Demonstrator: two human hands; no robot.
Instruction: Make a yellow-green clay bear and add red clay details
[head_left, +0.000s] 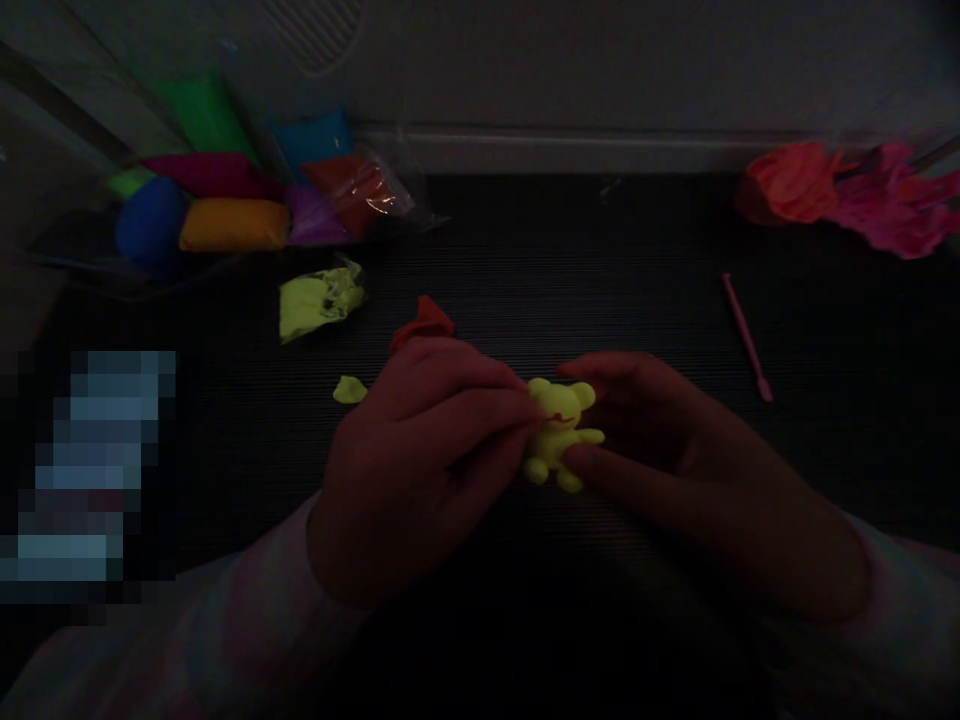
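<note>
A small yellow clay bear figure, with rounded ears, arms and legs, is between my two hands over the dark table. A thin red line of clay crosses its face. My right hand supports the bear, its thumb on the lower body and its fingers curved behind. My left hand is closed in a pinch against the side of the bear's head, by the red line; the fingertips hide whatever is between them. Just beyond the left hand lies a red clay piece, and a small yellow scrap is at its left.
An opened yellow clay packet lies farther left. Behind it, a clear bag holds several coloured clay packs. A pink modelling tool is on the right, with crumpled orange-red and pink material beyond. A pixelated phone-like screen is at left.
</note>
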